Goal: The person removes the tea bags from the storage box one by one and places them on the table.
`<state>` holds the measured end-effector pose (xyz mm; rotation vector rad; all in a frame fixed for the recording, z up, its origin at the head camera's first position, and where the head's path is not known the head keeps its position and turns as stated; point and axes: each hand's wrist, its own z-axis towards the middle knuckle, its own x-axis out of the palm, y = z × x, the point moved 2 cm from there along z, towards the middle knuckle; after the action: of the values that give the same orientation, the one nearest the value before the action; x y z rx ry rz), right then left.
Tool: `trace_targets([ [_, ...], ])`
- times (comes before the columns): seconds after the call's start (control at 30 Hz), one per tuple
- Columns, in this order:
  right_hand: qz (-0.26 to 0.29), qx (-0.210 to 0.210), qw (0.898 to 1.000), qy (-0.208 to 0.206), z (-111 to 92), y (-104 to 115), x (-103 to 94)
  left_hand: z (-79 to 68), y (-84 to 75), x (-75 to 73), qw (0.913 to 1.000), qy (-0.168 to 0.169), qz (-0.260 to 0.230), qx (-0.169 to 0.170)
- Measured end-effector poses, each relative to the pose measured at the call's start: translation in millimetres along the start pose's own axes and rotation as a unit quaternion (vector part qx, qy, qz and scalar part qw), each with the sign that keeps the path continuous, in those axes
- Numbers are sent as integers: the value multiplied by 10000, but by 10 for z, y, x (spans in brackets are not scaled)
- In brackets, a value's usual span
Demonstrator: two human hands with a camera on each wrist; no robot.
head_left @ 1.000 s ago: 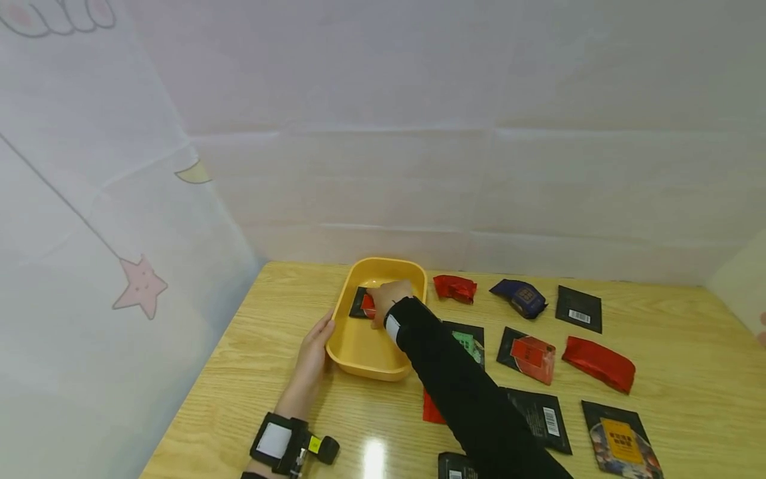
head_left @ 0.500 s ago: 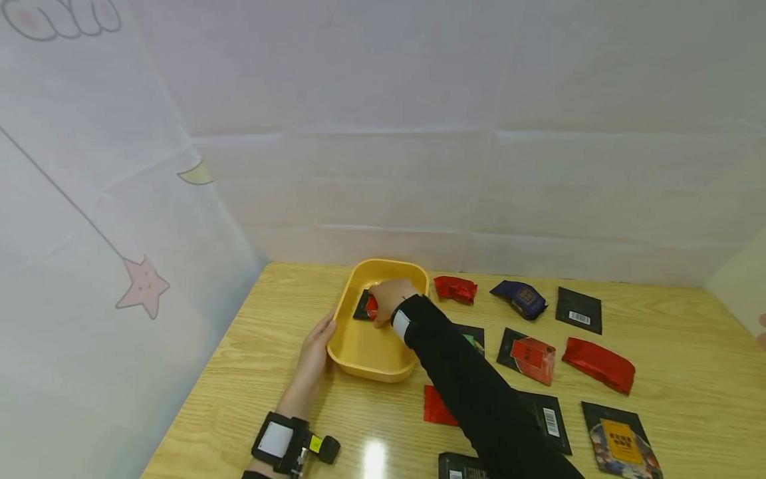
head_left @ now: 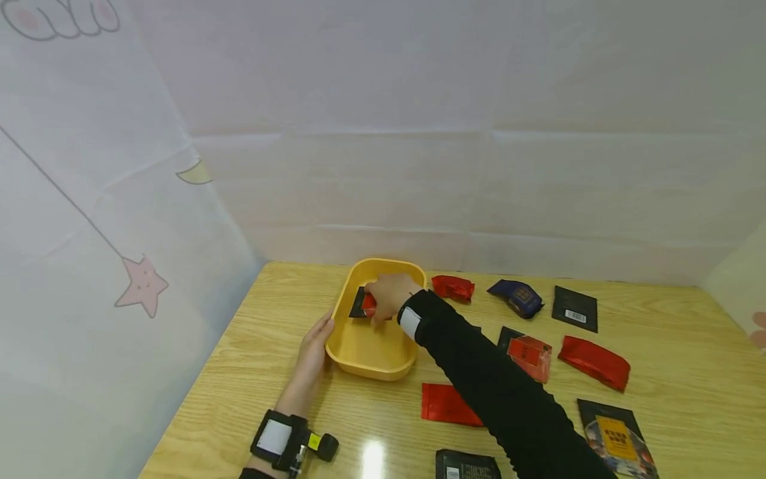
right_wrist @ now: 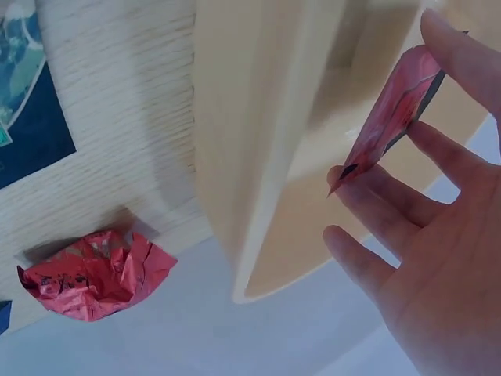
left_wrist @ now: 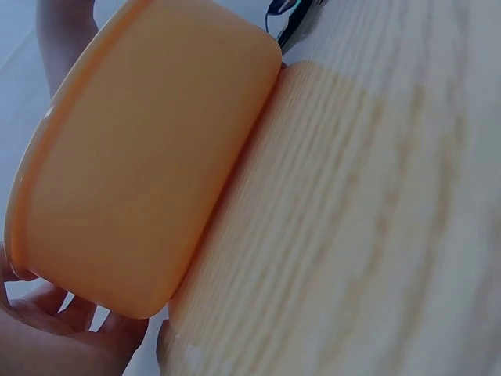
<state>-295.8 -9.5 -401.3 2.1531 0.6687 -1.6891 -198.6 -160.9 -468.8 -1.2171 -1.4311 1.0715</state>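
Observation:
My right hand (head_left: 391,295) reaches into the yellow plastic tray (head_left: 368,368) and pinches a small black-and-red packet (head_left: 359,305). In the right wrist view, the packet (right_wrist: 391,110) sits on edge between thumb and fingers, inside the tray's wall (right_wrist: 243,157). My left hand (head_left: 312,346) rests against the tray's outer left side, its fingers laid along the wall. The left wrist view shows the tray's wall (left_wrist: 149,157) flat on the table, with the left hand (left_wrist: 70,333) touching its corner and rim.
Right of the tray lie a red crinkled packet (head_left: 453,288), a blue one (head_left: 517,297), black pouches (head_left: 575,308) and red ones (head_left: 595,362). A red packet (head_left: 445,404) and black pouch (head_left: 467,466) lie nearer. A white sheet (head_left: 383,173) hangs behind the table.
The right hand stays in the tray with the packet, shifting only slightly, while its forearm swings a little to the right. The left hand and tray stay nearly still.

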Motion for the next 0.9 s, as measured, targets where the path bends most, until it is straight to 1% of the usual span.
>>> trace_targets([
  [0.1, -118, -232, 9997, -18, -68, 12, -1, 4, -1, 2, 10000, -14, -16, -8],
  [0.27, -291, -606, 9976, -191, -236, 26, 13, 1, -6, 4, 10000, -55, -31, -10],
  [0.43, -482, -1139, 9902, -644, -405, 17, 76, -2, 6, 4, 10000, -58, 21, -39],
  [0.53, -426, -1351, 9857, -916, -514, -5, 117, 6, 14, 3, 9998, -123, 96, -87],
  [0.67, -205, -1509, 9812, -1185, -689, -29, 151, 10, 19, 3, 9997, -136, 163, -81],
  [0.9, -70, -1528, 9744, -1649, -1045, -32, 221, 0, 21, 0, 10000, -81, 21, 14],
])
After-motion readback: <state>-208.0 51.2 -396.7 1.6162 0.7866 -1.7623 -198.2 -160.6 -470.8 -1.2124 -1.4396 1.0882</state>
